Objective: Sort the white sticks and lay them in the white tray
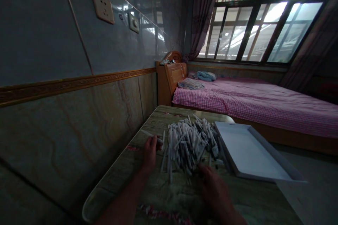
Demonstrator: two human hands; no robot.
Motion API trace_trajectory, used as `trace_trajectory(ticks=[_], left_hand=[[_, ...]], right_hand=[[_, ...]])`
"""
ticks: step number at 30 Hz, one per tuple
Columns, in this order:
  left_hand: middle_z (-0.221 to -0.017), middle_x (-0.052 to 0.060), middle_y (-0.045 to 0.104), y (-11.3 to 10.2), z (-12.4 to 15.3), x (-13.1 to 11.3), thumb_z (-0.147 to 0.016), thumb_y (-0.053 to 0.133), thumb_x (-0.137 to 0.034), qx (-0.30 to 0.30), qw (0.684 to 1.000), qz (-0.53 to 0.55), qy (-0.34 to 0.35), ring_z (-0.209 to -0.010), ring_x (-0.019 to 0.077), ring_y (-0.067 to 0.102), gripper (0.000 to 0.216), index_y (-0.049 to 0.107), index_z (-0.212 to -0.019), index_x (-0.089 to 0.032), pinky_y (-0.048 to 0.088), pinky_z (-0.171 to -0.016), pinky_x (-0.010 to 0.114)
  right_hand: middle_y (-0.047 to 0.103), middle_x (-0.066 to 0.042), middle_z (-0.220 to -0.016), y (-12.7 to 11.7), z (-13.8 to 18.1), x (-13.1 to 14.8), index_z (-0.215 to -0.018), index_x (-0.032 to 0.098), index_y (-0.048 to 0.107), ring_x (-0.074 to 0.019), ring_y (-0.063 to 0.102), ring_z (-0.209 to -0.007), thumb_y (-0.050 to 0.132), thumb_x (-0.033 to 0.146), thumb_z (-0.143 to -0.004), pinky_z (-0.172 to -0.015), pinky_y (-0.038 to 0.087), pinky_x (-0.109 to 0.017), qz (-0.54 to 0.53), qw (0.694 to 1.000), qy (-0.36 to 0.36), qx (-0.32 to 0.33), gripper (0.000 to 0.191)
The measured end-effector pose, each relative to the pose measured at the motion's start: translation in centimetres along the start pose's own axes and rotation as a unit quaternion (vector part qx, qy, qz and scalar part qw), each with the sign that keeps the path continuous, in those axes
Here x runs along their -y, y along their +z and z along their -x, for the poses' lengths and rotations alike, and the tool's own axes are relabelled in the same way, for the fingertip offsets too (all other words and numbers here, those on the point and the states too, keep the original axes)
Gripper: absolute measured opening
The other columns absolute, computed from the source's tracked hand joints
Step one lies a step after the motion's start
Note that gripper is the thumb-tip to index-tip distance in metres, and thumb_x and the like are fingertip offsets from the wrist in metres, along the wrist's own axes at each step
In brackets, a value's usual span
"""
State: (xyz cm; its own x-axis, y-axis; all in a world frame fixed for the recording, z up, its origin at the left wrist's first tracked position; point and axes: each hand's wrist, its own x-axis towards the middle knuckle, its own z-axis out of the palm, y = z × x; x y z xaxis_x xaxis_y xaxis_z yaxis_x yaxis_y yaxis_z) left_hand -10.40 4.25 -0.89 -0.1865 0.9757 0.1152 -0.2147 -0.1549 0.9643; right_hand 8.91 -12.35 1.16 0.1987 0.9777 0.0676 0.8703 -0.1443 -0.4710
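A heap of thin white pen-like tubes lies on the table, with darker pieces mixed in on its right side. At the left of the heap, my left hand pinches a single white tube, which slants up and left from the fingers. Another loose tube lies close beside those fingertips. My right hand is at the heap's near edge, by some small dark pieces. Its fingers are curled together in shadow and blur, and whatever they hold is hidden.
A shallow white tray rests on the right side of the table and juts past its edge. The tiled wall runs along the left. Beyond the table stands a bed with a pink checked cover, below a window.
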Motion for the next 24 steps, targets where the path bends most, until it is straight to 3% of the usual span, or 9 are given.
trace_trajectory(ticks=[6, 11, 19, 24], left_hand=[[-0.063, 0.001, 0.067, 1.0, 1.9, -0.2, -0.069, 0.066, -0.063, 0.057, 0.998, 0.008, -0.024, -0.054, 0.0146, 0.062, 0.047, 0.062, -0.078, -0.017, 0.047, -0.049, 0.023], [-0.068, 0.002, 0.07, 0.9, 1.9, 0.0, -0.073, 0.062, -0.058, 0.059, 0.997, -0.007, -0.042, -0.056, 0.0186, 0.068, 0.04, 0.058, -0.079, -0.019, 0.051, -0.047, 0.027], [-0.07, 0.001, 0.07, 0.3, 0.5, 1.3, -0.073, 0.066, -0.046, 0.021, 0.999, -0.014, -0.02, -0.061, 0.0198, 0.07, 0.028, 0.057, -0.082, -0.021, 0.052, -0.05, 0.027], [-0.064, 0.0, 0.068, 0.4, 0.4, 1.6, -0.073, 0.066, -0.039, 0.029, 0.998, -0.051, -0.033, -0.06, 0.0201, 0.069, 0.018, 0.06, -0.076, -0.022, 0.053, -0.057, 0.029]], right_hand=[[0.07, -0.005, -0.1, 1.5, 1.3, 2.3, -0.096, 0.023, 0.066, -0.02, 0.07, -0.086, 0.056, 0.022, -0.092, -0.065, 0.042, -0.024, 0.077, 0.996, -0.038, 0.007, 0.011], [0.071, -0.009, -0.102, 1.4, -0.1, 4.3, -0.099, 0.02, 0.067, -0.0235, 0.072, -0.087, 0.053, 0.008, -0.087, -0.061, 0.043, -0.025, 0.147, 0.987, -0.039, 0.05, 0.022], [0.073, -0.017, -0.1, 0.7, -0.4, 4.3, -0.103, 0.013, 0.068, -0.0291, 0.073, -0.088, 0.047, -0.001, -0.084, -0.064, 0.049, -0.031, 0.188, 0.977, -0.023, 0.098, 0.031], [0.075, -0.014, -0.082, 1.2, -0.8, 3.4, -0.083, 0.016, 0.07, -0.0266, 0.073, -0.077, 0.062, 0.005, -0.076, -0.061, 0.047, -0.028, 0.17, 0.983, -0.038, 0.061, 0.015]])
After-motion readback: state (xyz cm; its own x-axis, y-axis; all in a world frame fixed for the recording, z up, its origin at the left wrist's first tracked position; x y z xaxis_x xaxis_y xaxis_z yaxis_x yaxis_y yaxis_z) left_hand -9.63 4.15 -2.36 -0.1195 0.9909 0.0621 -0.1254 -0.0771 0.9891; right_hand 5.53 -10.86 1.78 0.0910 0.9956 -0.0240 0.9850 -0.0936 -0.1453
